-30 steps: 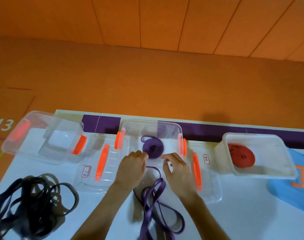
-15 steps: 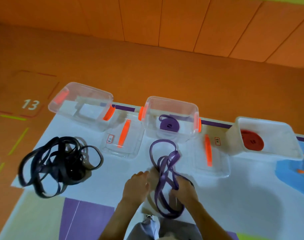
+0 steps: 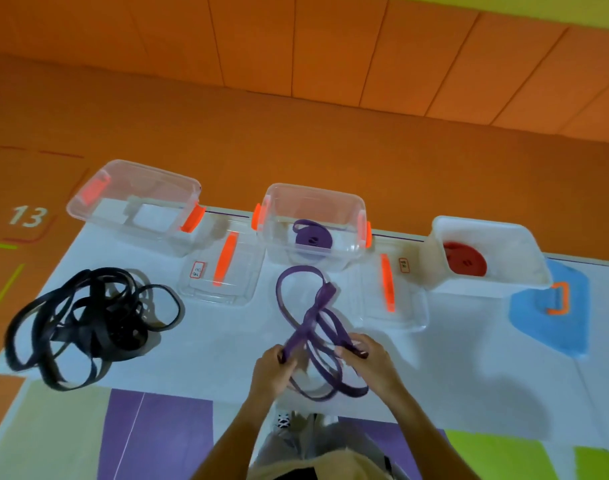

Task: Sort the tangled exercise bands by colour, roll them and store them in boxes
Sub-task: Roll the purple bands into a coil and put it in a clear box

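- Head view: we see the left hand (image 3: 273,370) with its fingers curled round one strand of the loose purple band (image 3: 308,322), near the front edge of the white sheet (image 3: 209,348).
- The right hand (image 3: 368,362) grips another strand of the same band, with thumb and fingers closed on it.
- The band runs away from the hands in twisted loops. Its far loop lies on the sheet just before the middle clear box (image 3: 330,261), and a lower loop hangs between the two hands.
- Inside this middle box lies a rolled purple band (image 3: 311,239).
- To the right stands a white box (image 3: 486,225) with a rolled red band (image 3: 465,259) in it. Beside it a blue lid (image 3: 552,317) lies flat.
- To the left stands another clear box (image 3: 133,199); we cannot tell if something is inside.
- Two clear lids with orange handles lie on the sheet, one (image 3: 223,271) between the clear boxes and one (image 3: 396,296) between the middle box and the white box.
- The tangled black bands (image 3: 88,320) lie in a heap on the left part of the sheet, well apart from the hands.
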Action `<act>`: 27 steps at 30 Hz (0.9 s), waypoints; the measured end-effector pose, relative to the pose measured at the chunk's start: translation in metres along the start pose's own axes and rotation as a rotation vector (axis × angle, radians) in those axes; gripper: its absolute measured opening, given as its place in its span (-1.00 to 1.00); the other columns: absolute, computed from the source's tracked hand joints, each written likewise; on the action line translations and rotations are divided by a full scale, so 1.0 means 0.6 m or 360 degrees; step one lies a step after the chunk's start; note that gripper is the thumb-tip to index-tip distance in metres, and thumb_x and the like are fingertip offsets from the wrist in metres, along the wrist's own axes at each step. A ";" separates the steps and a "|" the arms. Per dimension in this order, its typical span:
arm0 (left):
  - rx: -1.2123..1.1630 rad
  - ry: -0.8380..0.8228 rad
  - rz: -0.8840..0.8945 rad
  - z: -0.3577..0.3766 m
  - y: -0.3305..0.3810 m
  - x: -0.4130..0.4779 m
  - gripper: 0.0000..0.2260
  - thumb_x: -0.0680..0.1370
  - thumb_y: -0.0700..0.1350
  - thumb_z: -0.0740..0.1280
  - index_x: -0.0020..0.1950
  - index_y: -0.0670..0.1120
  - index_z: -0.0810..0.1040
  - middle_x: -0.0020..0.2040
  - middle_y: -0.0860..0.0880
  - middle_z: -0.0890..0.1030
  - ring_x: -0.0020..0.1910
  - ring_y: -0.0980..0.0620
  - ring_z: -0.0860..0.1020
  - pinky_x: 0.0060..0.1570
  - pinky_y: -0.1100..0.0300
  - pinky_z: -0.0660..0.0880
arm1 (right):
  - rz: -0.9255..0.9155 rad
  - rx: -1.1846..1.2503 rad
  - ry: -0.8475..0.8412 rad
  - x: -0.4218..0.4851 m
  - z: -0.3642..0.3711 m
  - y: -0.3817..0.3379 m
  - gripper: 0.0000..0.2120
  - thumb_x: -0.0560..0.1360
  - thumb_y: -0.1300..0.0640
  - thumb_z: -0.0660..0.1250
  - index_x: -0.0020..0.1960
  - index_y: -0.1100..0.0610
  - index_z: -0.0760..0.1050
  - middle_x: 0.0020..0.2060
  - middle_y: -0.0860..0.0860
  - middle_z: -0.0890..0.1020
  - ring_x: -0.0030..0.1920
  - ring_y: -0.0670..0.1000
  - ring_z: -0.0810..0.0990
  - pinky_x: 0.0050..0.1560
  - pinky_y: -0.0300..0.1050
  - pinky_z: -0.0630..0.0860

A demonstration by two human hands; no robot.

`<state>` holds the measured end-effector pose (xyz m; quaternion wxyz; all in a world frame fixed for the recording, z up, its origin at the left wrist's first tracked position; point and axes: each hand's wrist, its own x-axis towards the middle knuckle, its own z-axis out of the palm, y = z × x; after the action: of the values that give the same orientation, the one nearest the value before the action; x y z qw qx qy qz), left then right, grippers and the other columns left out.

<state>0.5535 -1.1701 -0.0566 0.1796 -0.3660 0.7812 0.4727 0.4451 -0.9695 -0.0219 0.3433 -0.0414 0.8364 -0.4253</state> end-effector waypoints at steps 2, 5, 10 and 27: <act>-0.0120 0.0147 0.0028 -0.020 0.001 -0.001 -0.83 0.69 0.00 0.37 0.10 -0.10 0.56 -0.01 -0.07 0.68 -0.13 0.00 0.66 -0.08 0.20 0.61 | 0.0036 0.0067 0.0020 0.000 -0.010 0.005 -0.68 0.65 -0.12 0.32 0.34 -0.01 0.48 0.11 0.01 0.70 0.07 -0.01 0.71 0.16 -0.10 0.63; -0.0295 0.0349 0.0083 -0.048 0.018 -0.020 -0.87 0.68 -0.01 0.39 0.09 -0.06 0.58 -0.06 -0.02 0.68 -0.07 -0.07 0.68 -0.08 0.21 0.62 | 0.0002 -0.0065 0.0088 0.009 -0.025 0.012 -0.75 0.71 -0.01 0.24 0.33 0.05 0.49 0.15 0.09 0.70 0.06 0.03 0.71 0.10 -0.19 0.62; -0.0459 0.0577 0.0243 -0.096 0.075 -0.072 -0.94 0.65 -0.02 0.43 0.01 0.11 0.58 -0.27 0.04 0.68 -0.31 -0.01 0.67 -0.22 0.19 0.63 | 0.0042 -0.0301 0.0104 0.037 -0.043 0.020 -0.73 0.67 0.15 0.29 0.35 0.13 0.51 0.16 0.12 0.70 0.05 0.08 0.66 0.00 -0.17 0.50; -0.0841 0.0914 0.0525 -0.180 0.184 -0.196 -0.96 0.60 0.03 0.48 0.00 0.10 0.67 -0.27 -0.01 0.66 -0.41 0.00 0.64 -0.31 0.25 0.56 | -0.0250 -0.0409 -0.0950 0.021 0.047 -0.024 -0.31 0.33 -0.33 0.57 0.37 -0.14 0.47 0.15 -0.18 0.60 0.17 -0.06 0.60 0.04 -0.23 0.55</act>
<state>0.5571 -1.1852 0.1371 -0.2235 -0.3863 0.6997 0.5578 0.4495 -1.0023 -0.0292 0.5314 -0.2714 0.7399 -0.3105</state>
